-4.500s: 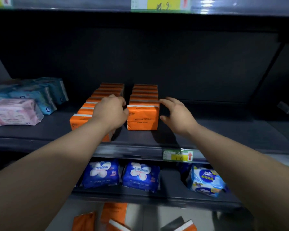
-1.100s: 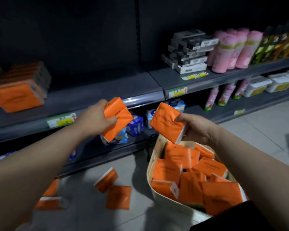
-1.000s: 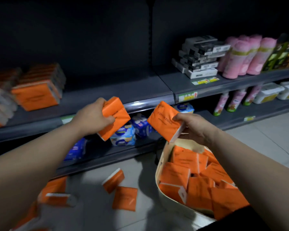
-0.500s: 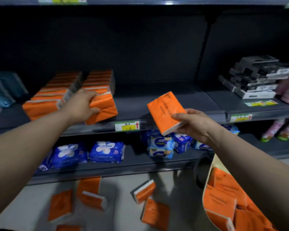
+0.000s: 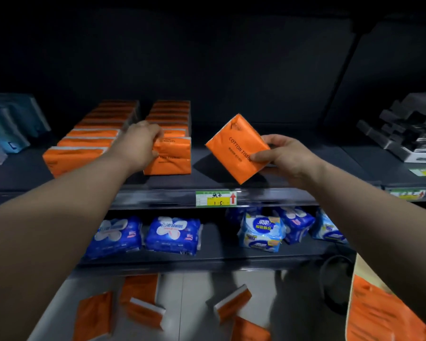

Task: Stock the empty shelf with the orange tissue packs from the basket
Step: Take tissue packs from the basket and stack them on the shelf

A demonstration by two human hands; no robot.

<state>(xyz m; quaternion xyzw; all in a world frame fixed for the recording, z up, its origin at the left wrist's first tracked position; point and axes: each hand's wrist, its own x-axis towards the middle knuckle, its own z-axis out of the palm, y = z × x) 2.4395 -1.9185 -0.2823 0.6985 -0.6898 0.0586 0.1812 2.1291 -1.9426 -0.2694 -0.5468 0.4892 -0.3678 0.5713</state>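
Head view: your left hand (image 5: 139, 143) grips the front pack (image 5: 174, 157) of the right-hand row, fingers curled over its upper left edge. That pack stands upright on the shelf (image 5: 305, 174), near the front lip. Your right hand (image 5: 284, 156) pinches a second pack (image 5: 235, 147) by its right corner, thumb on the printed face, and holds it tilted above bare shelf to the right of the two rows (image 5: 89, 143). The basket (image 5: 357, 267), with more orange packs inside, sits at lower right. Loose packs (image 5: 144, 313) lie on the floor.

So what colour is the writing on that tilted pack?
Black, on the orange pack in the right hand; head view.
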